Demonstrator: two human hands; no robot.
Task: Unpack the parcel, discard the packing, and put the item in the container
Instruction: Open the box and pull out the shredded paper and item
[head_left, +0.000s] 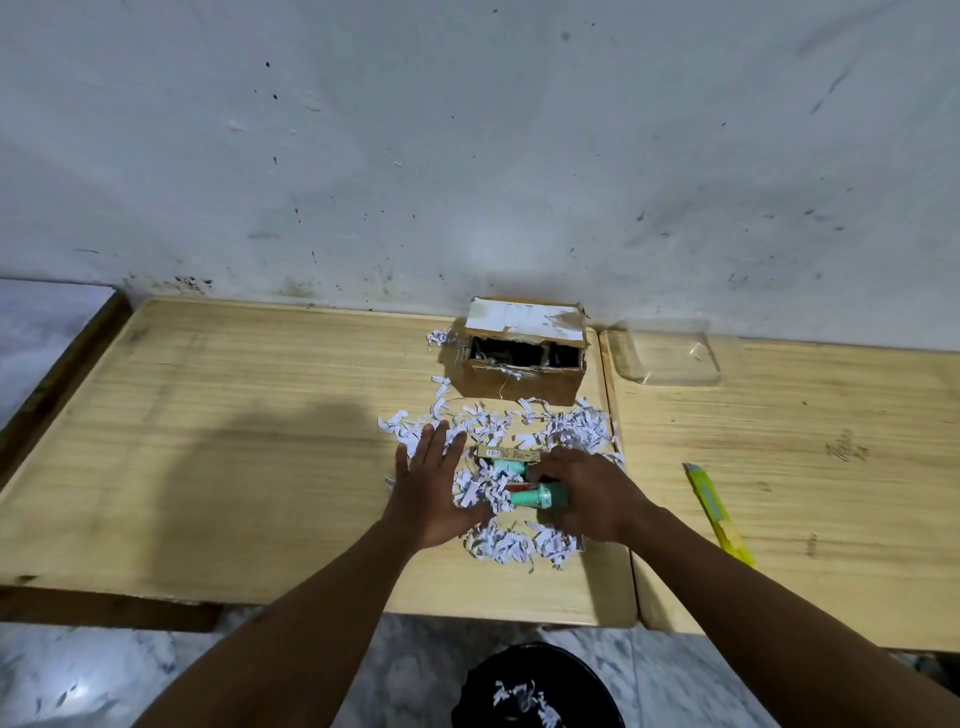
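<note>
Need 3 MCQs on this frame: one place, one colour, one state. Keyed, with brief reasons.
1. Where is the clear plastic container?
A. right of the cardboard box
B. on the floor
C. under the left hand

2. What colour is the utility knife?
A. red
B. yellow
C. black

3. What state is the cardboard box in?
A. taped shut
B. crushed flat
C. open

Answers:
1 A, it sits beside the box by the wall.
2 B, its body is yellow.
3 C, its dark inside shows, with shredded paper spread in front on the table.
</note>
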